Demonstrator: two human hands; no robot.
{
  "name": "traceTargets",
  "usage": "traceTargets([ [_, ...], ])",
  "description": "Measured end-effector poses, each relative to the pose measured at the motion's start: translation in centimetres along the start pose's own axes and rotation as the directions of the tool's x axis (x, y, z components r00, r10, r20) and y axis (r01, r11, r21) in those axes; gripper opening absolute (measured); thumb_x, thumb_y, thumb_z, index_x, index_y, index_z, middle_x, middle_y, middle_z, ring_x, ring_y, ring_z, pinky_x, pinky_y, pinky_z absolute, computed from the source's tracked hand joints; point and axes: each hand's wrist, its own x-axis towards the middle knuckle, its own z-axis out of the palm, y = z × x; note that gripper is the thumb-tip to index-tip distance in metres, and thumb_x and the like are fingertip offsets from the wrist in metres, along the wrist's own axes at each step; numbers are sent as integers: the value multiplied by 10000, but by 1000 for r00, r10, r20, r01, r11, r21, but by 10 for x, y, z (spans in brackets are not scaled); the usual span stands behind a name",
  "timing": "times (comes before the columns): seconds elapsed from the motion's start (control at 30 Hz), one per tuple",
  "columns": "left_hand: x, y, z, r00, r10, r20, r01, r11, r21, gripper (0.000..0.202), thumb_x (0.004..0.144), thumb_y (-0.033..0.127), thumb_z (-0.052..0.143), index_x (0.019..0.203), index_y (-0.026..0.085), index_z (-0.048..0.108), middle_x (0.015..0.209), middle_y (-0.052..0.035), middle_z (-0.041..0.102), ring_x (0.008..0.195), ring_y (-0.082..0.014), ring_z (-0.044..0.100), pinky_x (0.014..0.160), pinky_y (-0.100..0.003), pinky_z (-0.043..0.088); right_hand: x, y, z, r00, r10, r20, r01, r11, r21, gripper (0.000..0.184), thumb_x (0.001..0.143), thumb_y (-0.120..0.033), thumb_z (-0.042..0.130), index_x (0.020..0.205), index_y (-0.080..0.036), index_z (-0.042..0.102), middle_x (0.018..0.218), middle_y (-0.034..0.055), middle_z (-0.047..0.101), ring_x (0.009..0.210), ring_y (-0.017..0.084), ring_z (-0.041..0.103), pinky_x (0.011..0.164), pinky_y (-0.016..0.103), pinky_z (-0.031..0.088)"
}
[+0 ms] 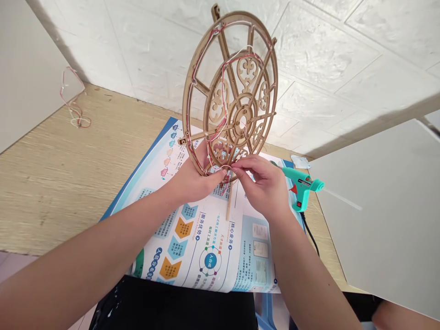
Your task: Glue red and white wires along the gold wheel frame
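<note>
A round tan openwork frame (205,87) with spokes and scrolled cut-outs stands tilted upright over a printed sheet. Red and white wires (225,103) run around its outer ring and across the inner ring. My left hand (202,178) grips the lower left rim, its thumb at the front and its other fingers partly hidden behind the frame. At the bottom of the rim my right hand (263,183) pinches a thin wire between thumb and forefinger, close to my left thumb. Below the frame a thin wooden stick (228,201) shows against the sheet.
A teal glue gun (302,185) with a glue stick and black cord lies right of my right hand. Loose red and white wire (78,114) lies at the far left. White panels (385,201) stand on both sides, and the printed sheet (213,229) covers the wooden table (68,183).
</note>
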Motion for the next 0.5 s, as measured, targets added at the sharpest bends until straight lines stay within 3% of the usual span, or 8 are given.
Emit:
traceTargets([
  [0.3,-2,-4,-2,1000,2,16,-4,997,78,546,839,149,670,1366,227,553,1274,-80,725,1294,-294,651,1153,-522,501,0,-1,-2,998,60,10,-60,998,34,136,927,-119,680,858,-223,734,838,2,738,780,153,668,699,313,531],
  [0.5,0,-7,-2,998,53,39,-55,997,47,550,833,110,640,1358,221,517,1293,-85,730,1280,-264,665,1144,-494,520,1,2,-2,993,98,59,-102,991,83,90,927,-148,698,899,-215,751,892,20,753,828,158,683,722,316,540],
])
